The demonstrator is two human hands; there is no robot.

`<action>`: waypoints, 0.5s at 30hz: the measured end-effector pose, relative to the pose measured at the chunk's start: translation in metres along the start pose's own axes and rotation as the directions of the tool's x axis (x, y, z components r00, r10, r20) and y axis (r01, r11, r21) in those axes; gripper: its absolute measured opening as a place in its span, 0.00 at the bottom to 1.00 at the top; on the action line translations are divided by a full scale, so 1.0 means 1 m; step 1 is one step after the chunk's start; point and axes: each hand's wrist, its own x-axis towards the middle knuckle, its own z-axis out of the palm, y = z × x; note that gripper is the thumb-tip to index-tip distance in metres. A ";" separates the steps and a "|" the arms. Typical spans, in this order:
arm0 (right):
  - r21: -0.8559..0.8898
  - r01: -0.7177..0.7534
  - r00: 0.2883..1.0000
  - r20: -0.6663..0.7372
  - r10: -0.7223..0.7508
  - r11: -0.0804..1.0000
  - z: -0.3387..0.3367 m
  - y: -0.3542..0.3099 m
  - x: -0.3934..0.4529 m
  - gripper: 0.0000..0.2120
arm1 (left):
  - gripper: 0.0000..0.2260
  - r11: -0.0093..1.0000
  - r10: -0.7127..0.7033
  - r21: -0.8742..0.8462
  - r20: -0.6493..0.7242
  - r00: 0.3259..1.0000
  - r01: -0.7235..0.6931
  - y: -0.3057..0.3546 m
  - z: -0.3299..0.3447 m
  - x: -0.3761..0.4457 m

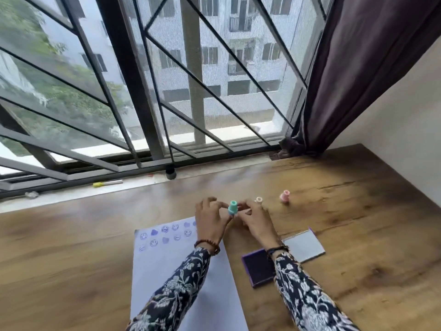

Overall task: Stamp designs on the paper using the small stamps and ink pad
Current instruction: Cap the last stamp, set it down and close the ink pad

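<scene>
Both hands, the left hand (211, 219) and the right hand (254, 217), are gripping the green stamp (233, 208) beyond the paper (181, 271), which is carrying two stamped rows at its far edge and is staying mostly blank.

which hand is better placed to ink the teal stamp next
Right, probably. The ink pad lies open beside the right hand's wrist, while the left hand is over the paper. Both touch the teal stamp.

**Surroundings noted**

Wooden counter (95, 259) set against a barred window (148, 80). Dark curtain (358, 68) gathered at the right. Yellow-capped marker (107, 183) laid on the sill; small black cap (170, 172) seen nearby.
</scene>
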 end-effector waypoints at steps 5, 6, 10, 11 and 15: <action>-0.199 0.013 1.000 0.012 -0.011 0.980 0.008 0.002 0.017 0.10 | 0.10 0.997 -0.046 0.059 0.025 0.999 0.045 -0.007 0.013 0.013; -0.200 0.016 1.000 0.003 -0.016 0.980 0.009 0.002 0.017 0.10 | 0.10 0.997 -0.052 0.050 0.031 0.998 0.051 -0.008 0.014 0.012; -0.141 -0.030 0.994 -0.108 0.015 0.990 -0.002 -0.001 -0.001 0.09 | 0.13 0.998 -0.062 -0.008 0.035 0.997 0.063 -0.009 0.008 -0.008; -0.120 -0.033 0.990 -0.137 0.016 0.992 -0.007 0.003 -0.011 0.08 | 0.13 0.998 -0.055 -0.018 0.025 0.998 0.056 -0.009 0.005 -0.018; -0.021 -0.065 0.964 -0.259 0.057 0.998 -0.034 0.031 -0.067 0.01 | 0.12 1.000 0.009 -0.012 -0.011 1.000 -0.010 -0.007 -0.007 -0.069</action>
